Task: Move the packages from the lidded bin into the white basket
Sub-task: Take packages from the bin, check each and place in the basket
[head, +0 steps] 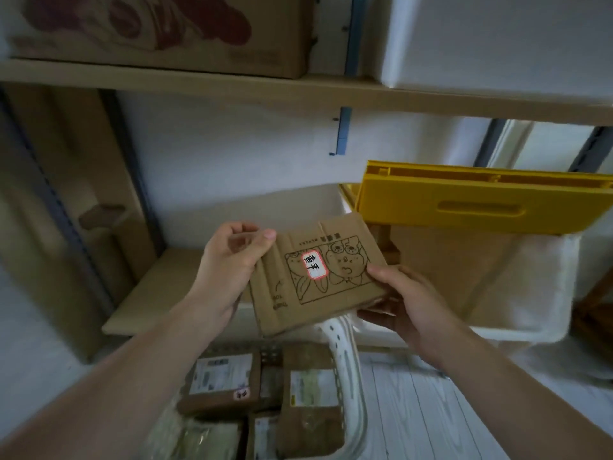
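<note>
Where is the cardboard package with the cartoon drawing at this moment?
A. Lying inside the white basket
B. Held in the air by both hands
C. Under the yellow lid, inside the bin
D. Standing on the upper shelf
B: the left hand grips its upper left corner and the right hand its right edge, so the cardboard package is held above the white basket.

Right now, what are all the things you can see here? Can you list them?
Cartoon-printed package: one, brown, held in both hands above the basket.
White basket: one, white, below the hands.
Packages in basket: at least four, brown with labels.
Lidded bin: one, white, right, yellow lid raised.
Shelf boards: two, tan.
Printed carton: one, brown, top shelf.
Left hand: grips the package's left edge.
Right hand: grips its right edge.
</note>
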Available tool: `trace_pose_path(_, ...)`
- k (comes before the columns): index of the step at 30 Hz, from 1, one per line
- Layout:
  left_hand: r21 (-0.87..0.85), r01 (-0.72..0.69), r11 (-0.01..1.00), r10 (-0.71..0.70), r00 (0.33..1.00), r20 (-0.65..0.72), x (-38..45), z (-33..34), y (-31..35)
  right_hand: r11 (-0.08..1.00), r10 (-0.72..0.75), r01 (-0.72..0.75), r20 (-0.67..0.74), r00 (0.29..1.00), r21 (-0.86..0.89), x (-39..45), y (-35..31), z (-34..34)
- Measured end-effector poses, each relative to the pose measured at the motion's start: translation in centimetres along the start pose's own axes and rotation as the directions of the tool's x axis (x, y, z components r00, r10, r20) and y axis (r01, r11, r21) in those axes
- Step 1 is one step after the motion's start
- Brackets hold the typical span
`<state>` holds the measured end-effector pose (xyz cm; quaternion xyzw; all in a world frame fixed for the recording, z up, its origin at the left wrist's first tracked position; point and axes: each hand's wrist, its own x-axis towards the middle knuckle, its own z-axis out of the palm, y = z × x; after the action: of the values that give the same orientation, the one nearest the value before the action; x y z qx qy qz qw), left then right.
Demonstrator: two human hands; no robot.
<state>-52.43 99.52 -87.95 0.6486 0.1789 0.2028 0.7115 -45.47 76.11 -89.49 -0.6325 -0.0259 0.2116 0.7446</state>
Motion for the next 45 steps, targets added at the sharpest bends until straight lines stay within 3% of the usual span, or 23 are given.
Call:
trace_pose_path(3,-0.174,0.037,0.984,-0.041,0.999,-0.021,0.3,-2.6,-0.4,0.995,-0.003,-0.001,0.038,0.999,0.104,1.4,0.8,2.7)
trace_pose_path(6,-0.278,0.062,0.958,-0.047,0.997,0.060,0.5,-4.4,-1.2,0.988,-0.023,0.011,0.072,0.997,0.155,2.8,1.6,4.9)
trace_pose_path(14,-0.287,0.024,0.958,-0.012,0.999,0.045,2.9,-6.4,-1.5,0.990,-0.044,0.026,0.131,0.990,0.142,6.5,1.4,8.2)
trace_pose_path(20,-0.256,0.033,0.966,-0.005,0.994,0.109,3.7,-6.9,-1.8,0.993,-0.034,0.021,0.114,0.993,0.116,7.9,1.5,9.0)
trace_pose_path(45,-0.256,-0.134,0.957,0.144,0.989,0.022,3.6,-7.2,-1.5,0.993,-0.068,0.047,0.196,0.978,0.108,8.6,0.3,9.2)
